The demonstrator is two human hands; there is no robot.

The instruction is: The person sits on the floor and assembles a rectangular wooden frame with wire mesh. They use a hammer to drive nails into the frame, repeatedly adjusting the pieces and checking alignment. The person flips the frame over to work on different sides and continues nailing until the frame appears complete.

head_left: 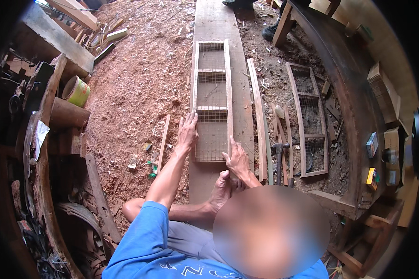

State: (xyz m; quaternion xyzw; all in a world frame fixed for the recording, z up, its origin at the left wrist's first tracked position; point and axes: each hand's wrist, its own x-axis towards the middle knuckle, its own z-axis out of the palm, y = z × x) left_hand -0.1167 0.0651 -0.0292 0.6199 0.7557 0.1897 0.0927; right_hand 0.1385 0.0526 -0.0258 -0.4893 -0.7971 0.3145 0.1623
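A long wooden frame with wire mesh [212,108] lies on a wide wooden plank [207,183] in front of me. Crossbars split it into several sections. My left hand [188,132] holds its left rail, fingers pointing away from me and fingertips at the rail's edge. Nearer to me, my right hand [238,159] grips the right rail by the near corner, thumb on the inner side and fingers along the outside. The undersides of both hands are hidden. My bare foot [220,191] rests on the plank just below the frame.
A second mesh frame [308,121] lies on the ground to the right. Between the two are loose wooden strips [257,121] and a hammer [279,162]. Sawdust [135,83] covers the ground at left, with a tin can [76,90] beyond. A wooden bench [344,93] stands at right.
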